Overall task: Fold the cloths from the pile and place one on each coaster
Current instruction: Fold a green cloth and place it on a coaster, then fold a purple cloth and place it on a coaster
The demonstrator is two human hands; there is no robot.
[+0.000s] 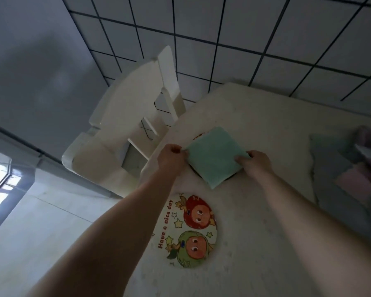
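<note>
A folded green cloth (215,156) lies over a round coaster (198,136), of which only slivers show at the cloth's far and near edges. My left hand (171,156) pinches the cloth's left corner. My right hand (253,165) pinches its right corner. A second round coaster (191,231), printed with cartoon fruit faces and "Have a nice day", lies bare nearer to me on the white table (266,116). The pile of cloths (349,168), grey, pink and purple, sits at the table's right.
A white chair (124,129) stands at the table's left edge, close to my left hand. White wall tiles with dark grout rise behind the table. Floor shows at the lower left.
</note>
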